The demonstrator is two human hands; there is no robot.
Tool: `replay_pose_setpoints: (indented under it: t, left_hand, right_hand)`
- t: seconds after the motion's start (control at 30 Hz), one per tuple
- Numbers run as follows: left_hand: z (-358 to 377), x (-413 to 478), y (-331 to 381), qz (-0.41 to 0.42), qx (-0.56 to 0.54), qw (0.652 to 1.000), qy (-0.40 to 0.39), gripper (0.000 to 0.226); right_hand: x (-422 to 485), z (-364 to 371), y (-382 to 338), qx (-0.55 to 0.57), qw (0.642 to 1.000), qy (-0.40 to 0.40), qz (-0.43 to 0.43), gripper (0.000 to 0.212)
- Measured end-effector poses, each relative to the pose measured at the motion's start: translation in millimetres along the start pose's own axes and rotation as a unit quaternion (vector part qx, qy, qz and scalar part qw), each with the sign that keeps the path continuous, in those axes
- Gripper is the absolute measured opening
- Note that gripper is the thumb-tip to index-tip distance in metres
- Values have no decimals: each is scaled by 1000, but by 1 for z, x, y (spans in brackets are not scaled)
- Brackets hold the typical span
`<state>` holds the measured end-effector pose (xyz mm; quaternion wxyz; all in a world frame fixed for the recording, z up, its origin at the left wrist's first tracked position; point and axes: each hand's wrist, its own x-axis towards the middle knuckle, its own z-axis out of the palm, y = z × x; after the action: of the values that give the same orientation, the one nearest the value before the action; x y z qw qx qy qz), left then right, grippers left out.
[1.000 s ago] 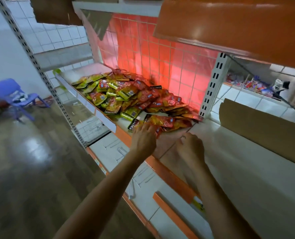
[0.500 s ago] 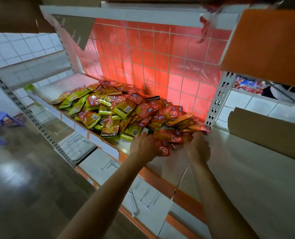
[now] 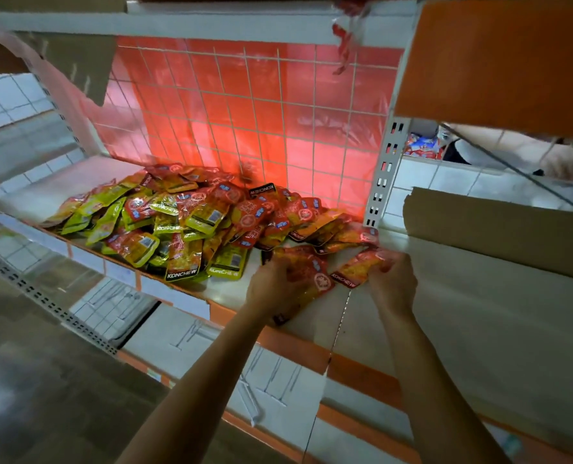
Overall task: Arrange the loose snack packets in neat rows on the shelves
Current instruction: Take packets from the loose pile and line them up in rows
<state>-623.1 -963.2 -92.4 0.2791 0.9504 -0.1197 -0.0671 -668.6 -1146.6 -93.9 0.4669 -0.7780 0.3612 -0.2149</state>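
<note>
A loose heap of red, orange and yellow-green snack packets [image 3: 191,222] marked KONCHEW lies on the white shelf [image 3: 395,296], against the red wire-grid back. At the heap's right front, my left hand [image 3: 271,289] grips a small bunch of red packets [image 3: 315,276]. My right hand [image 3: 393,283] pinches the corner of an orange packet [image 3: 358,269] just to the right of that bunch. Both hands are above the shelf near its front edge.
A brown cardboard sheet [image 3: 499,229] leans along the back of the shelf section on the right. An orange panel [image 3: 499,61] hangs overhead at the upper right. A white perforated upright [image 3: 383,169] divides the sections. Lower shelves [image 3: 278,380] and dark floor [image 3: 44,396] lie below.
Both hands have reached into the right edge of the heap and taken hold of packets, pulling them toward the front. The camera has moved closer and tilted upward.
</note>
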Motion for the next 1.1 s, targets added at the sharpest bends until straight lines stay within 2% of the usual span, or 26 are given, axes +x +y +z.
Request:
replay_pose_setpoints:
  t: [0.1,0.23,0.3,0.37,0.47,0.57,0.8,0.93,1.1]
  left_hand:
    - [3,-4,12,18,-85,996,0,17]
    - [20,-7,30,44,-180,983,-18,9]
    - [31,-7,42,42,-222,974,-28,17]
    - [42,-9,56,41,-255,965,-47,19]
    - [58,-14,77,37,-299,951,-71,10]
    - [70,-22,100,27,-334,938,-89,6]
    - [100,-48,162,22,-370,917,-149,11]
    - [125,-73,208,28,-367,914,-171,12]
    - [166,-114,267,43,-353,917,-182,13]
  right_hand:
    - [-2,-17,12,12,1000,20,6,31]
    - [-9,-43,31,-5,1000,27,7,25]
    - [-16,-57,39,8,999,41,8,24]
    - [-23,-71,48,7,999,43,12,27]
    - [-28,-92,58,20,998,61,26,36]
    - [-28,-113,67,36,994,93,38,35]
    - [-26,-174,93,54,988,140,33,34]
    - [-27,-220,116,81,983,160,38,22]
    - [-28,-289,150,123,976,172,49,22]
